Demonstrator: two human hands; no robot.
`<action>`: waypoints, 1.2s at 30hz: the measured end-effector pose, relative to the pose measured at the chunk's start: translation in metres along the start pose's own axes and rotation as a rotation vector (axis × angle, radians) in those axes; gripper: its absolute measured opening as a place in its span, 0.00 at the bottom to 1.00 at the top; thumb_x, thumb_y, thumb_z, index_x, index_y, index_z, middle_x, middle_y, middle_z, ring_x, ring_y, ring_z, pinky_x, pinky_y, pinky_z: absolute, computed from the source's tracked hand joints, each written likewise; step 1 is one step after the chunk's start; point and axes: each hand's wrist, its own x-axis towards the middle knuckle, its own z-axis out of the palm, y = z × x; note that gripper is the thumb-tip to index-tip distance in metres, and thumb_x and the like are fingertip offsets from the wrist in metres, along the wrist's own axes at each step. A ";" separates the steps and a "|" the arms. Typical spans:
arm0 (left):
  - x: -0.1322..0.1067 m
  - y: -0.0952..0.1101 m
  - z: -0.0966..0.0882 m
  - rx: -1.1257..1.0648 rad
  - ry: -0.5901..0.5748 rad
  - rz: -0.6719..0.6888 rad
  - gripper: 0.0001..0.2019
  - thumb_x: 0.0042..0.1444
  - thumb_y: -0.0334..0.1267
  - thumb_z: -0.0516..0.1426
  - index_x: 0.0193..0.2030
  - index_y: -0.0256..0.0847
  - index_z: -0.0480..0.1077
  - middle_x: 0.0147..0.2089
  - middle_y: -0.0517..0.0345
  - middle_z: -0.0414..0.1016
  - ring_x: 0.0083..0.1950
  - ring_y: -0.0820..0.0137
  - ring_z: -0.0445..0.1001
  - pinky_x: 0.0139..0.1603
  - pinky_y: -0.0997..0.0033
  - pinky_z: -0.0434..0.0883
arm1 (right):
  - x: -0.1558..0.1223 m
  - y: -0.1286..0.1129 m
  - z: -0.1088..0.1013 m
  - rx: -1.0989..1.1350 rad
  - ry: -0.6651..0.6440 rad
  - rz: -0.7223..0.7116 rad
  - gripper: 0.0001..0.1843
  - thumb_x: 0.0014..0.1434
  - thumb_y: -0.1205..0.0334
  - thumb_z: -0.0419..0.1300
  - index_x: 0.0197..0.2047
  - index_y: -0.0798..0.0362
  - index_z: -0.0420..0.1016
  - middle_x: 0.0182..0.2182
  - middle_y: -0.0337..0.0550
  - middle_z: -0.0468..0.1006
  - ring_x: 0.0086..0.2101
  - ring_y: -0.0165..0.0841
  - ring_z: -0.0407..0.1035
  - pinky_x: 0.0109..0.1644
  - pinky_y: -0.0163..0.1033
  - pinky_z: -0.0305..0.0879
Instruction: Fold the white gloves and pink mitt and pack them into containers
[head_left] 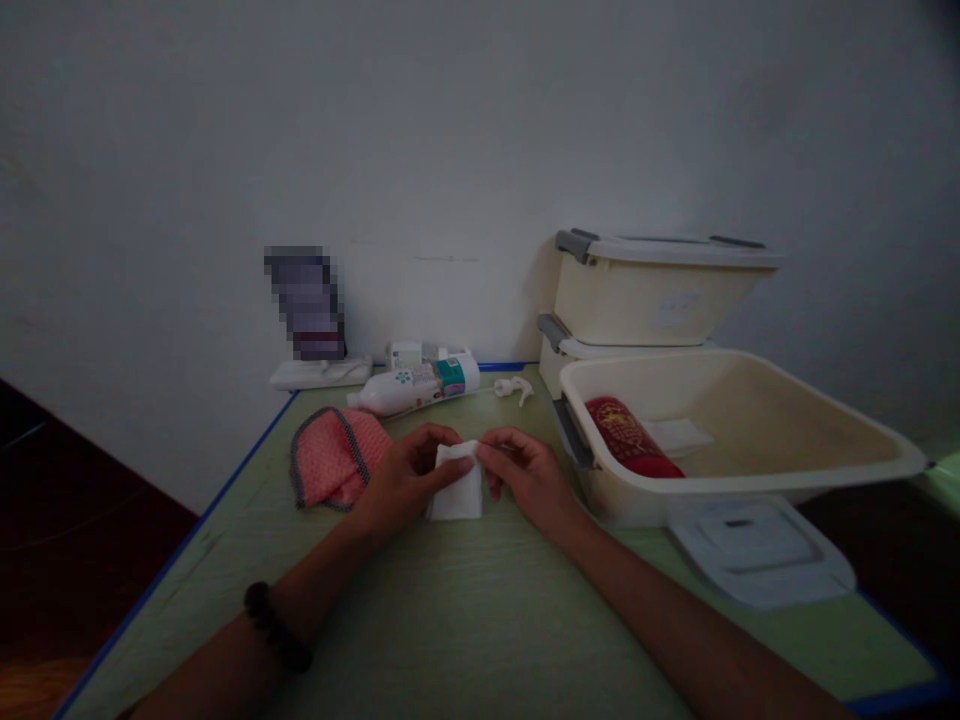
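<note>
A small folded white tissue hangs upright over the table between my hands. My left hand is closed on its left side, with the thumb across the front near the top. My right hand pinches the upper right corner between thumb and fingertips. Just left of my left hand lies a pink patterned cloth with a dark checked border, partly covered by that hand. Behind the tissue, a white bottle with a green label rests on its side, and a loose white spray or pump head lies beside it.
To the right, an open cream basin holds a red rolled item and a white piece. Lidded bins are stacked behind it. A translucent lid lies in front. A phone stands at the back left.
</note>
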 end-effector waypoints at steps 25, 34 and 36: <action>0.004 -0.002 -0.002 0.001 -0.069 -0.070 0.11 0.46 0.39 0.61 0.35 0.38 0.68 0.31 0.61 0.74 0.31 0.72 0.71 0.30 0.75 0.65 | 0.003 0.004 -0.001 0.070 -0.022 0.034 0.14 0.47 0.58 0.63 0.38 0.53 0.71 0.27 0.36 0.71 0.27 0.26 0.65 0.28 0.32 0.62; 0.003 0.000 -0.004 0.072 -0.122 -0.094 0.09 0.49 0.38 0.59 0.37 0.37 0.72 0.34 0.57 0.78 0.34 0.69 0.73 0.35 0.72 0.66 | 0.004 0.009 -0.004 -0.042 -0.074 -0.003 0.11 0.48 0.58 0.62 0.35 0.52 0.71 0.29 0.36 0.72 0.28 0.27 0.65 0.31 0.33 0.60; 0.003 0.000 -0.003 0.085 -0.121 -0.089 0.09 0.49 0.37 0.59 0.37 0.36 0.72 0.35 0.57 0.78 0.35 0.69 0.73 0.35 0.72 0.66 | 0.005 0.013 -0.005 -0.074 -0.063 -0.022 0.12 0.47 0.58 0.63 0.35 0.52 0.71 0.31 0.37 0.73 0.29 0.27 0.66 0.32 0.33 0.60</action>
